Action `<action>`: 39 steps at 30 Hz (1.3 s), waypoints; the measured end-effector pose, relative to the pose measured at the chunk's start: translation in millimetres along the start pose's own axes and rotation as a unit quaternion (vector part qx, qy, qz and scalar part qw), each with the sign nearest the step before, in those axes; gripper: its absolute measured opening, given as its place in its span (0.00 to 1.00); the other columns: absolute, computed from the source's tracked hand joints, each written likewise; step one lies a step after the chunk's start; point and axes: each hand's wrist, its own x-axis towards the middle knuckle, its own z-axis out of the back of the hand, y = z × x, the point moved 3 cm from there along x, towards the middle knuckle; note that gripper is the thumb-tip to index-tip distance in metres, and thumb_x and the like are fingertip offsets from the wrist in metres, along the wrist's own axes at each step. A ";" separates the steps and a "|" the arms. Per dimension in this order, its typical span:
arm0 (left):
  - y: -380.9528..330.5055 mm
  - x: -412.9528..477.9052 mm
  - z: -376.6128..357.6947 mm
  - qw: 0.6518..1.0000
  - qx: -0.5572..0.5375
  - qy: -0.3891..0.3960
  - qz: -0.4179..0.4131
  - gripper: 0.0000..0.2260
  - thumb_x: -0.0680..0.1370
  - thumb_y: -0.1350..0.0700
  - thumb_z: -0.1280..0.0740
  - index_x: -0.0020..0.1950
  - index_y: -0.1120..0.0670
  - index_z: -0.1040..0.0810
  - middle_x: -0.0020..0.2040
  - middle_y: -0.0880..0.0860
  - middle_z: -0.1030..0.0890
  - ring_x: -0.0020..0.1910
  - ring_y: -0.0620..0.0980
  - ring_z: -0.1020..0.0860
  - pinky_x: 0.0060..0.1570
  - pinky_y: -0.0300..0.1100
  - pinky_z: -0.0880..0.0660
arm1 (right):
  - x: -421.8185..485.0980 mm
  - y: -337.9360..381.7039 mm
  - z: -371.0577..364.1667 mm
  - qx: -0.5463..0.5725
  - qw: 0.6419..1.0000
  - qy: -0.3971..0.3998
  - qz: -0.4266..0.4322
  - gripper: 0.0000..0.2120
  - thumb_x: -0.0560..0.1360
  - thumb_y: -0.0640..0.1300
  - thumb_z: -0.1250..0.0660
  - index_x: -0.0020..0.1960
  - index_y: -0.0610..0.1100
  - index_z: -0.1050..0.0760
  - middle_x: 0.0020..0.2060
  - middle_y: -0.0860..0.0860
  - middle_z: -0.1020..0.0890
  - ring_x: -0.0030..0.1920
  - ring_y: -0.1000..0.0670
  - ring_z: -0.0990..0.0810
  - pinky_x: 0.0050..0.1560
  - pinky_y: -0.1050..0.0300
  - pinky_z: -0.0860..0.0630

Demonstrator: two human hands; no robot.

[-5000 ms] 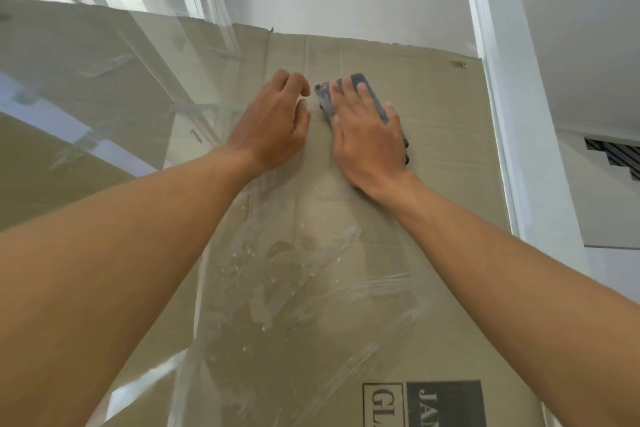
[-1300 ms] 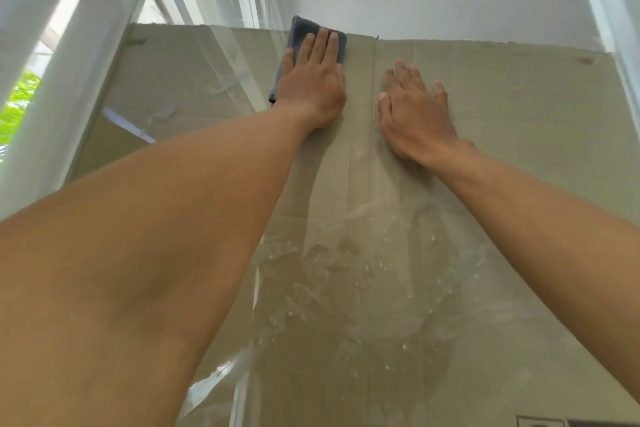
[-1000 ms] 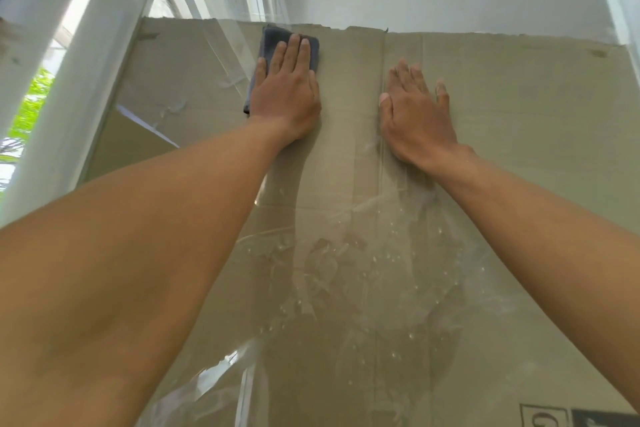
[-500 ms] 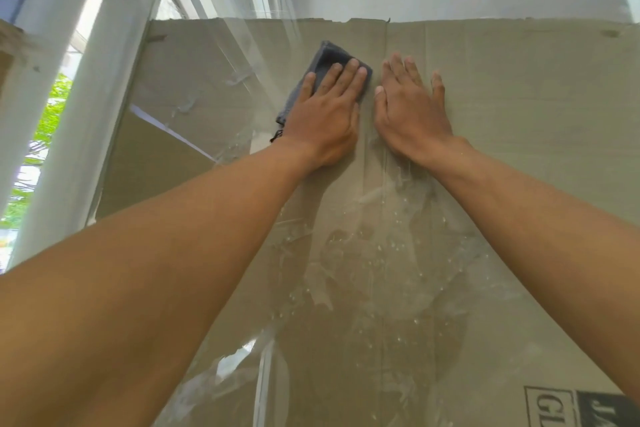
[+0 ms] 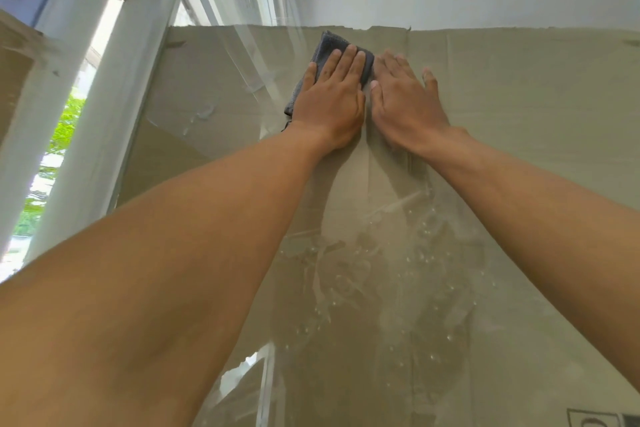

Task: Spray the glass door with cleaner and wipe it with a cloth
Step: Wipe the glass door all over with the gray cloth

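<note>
The left hand [image 5: 330,104] lies flat, fingers extended, pressing a dark grey cloth [image 5: 327,55] against the glass door [image 5: 398,270] near the cardboard's [image 5: 519,87] top edge. The right hand [image 5: 403,104] rests open-palmed just beside it, holding nothing.

Left hand [image 5: 330,104] flat on cloth [image 5: 329,48] against glass door [image 5: 214,87]

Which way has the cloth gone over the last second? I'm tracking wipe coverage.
Yes. The cloth under the left hand slid rightward along the cardboard's top edge, closing on the planted right hand.
</note>
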 end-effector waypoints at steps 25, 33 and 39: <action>92.7 -45.4 20.6 0.999 0.028 -0.025 -0.040 0.23 0.84 0.54 0.51 0.80 0.51 0.50 0.80 0.47 0.50 0.79 0.47 0.53 0.76 0.48 0.59 | 7.5 64.0 -32.6 0.005 0.999 0.004 0.040 0.24 0.85 0.46 0.54 0.79 0.40 0.48 0.79 0.45 0.47 0.79 0.48 0.51 0.76 0.42 0.56; 85.2 4.7 23.5 0.999 0.019 -0.010 -0.048 0.23 0.84 0.52 0.54 0.80 0.50 0.51 0.80 0.48 0.51 0.79 0.47 0.54 0.77 0.49 0.59 | 27.0 61.2 -29.2 -0.014 0.999 -0.016 0.025 0.25 0.85 0.46 0.54 0.80 0.40 0.49 0.79 0.46 0.48 0.79 0.48 0.51 0.76 0.42 0.55; 102.3 29.8 31.8 1.000 0.003 -0.023 0.012 0.24 0.84 0.52 0.55 0.80 0.52 0.52 0.80 0.49 0.53 0.79 0.48 0.55 0.77 0.49 0.59 | 40.7 73.5 -32.1 -0.020 0.999 -0.027 0.031 0.25 0.85 0.47 0.55 0.79 0.40 0.49 0.79 0.46 0.47 0.79 0.48 0.50 0.76 0.41 0.54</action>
